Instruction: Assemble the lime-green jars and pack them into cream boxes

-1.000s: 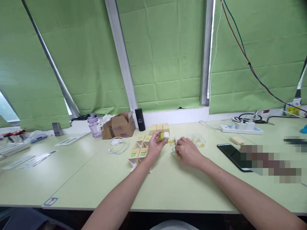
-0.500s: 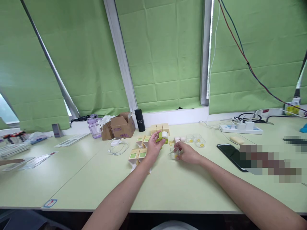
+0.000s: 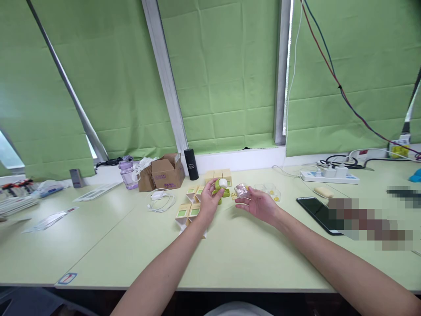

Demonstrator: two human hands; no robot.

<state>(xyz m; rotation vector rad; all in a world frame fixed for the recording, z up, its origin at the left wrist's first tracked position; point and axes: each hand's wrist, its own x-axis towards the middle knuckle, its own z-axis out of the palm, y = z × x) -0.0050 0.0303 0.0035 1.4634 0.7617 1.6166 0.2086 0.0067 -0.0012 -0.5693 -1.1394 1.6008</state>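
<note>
My left hand is closed around a small green device with a white round top, held just above the table. My right hand is raised beside it, palm up, pinching a small clear plastic case between thumb and fingers. Under and left of the left hand lie small yellow-and-green cartons. More clear cases with yellow bits lie past the right hand.
The pale green table carries a brown cardboard box, a black bottle, a purple bottle, a white cable, a black phone and a power strip. Green blinds hang behind.
My right hand picked a clear plastic case off the table and lifted it, turning palm up toward the green device. My left hand stayed nearly still with the device.
</note>
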